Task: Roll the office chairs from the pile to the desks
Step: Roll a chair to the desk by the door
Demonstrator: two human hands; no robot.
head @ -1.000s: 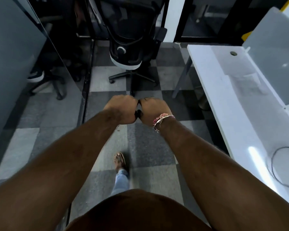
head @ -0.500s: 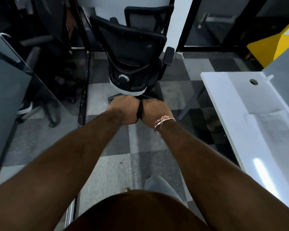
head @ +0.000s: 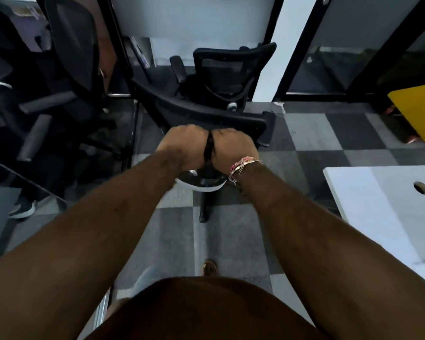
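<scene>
No readable brand or writing anywhere; floor (head: 231, 236) is grey/dark checkered carpet tile, w/ a white desk (head: 368, 217) (cable hole in top) at right, glass partition w/ black frames behind, a yellow panel (head: 417, 114) far right. Left hand (head: 184, 148) and right hand (head: 233, 150) sit knuckle to knuckle, both curled into fists around a small black object (head: 208, 149) between them, can't tell what it is. Nearest office chair (head: 206, 114) is just beyond the hands, back toward the person, w/ a second chair (head: 228, 77) behind it and more chairs (head: 59, 69) piled at left.
</scene>
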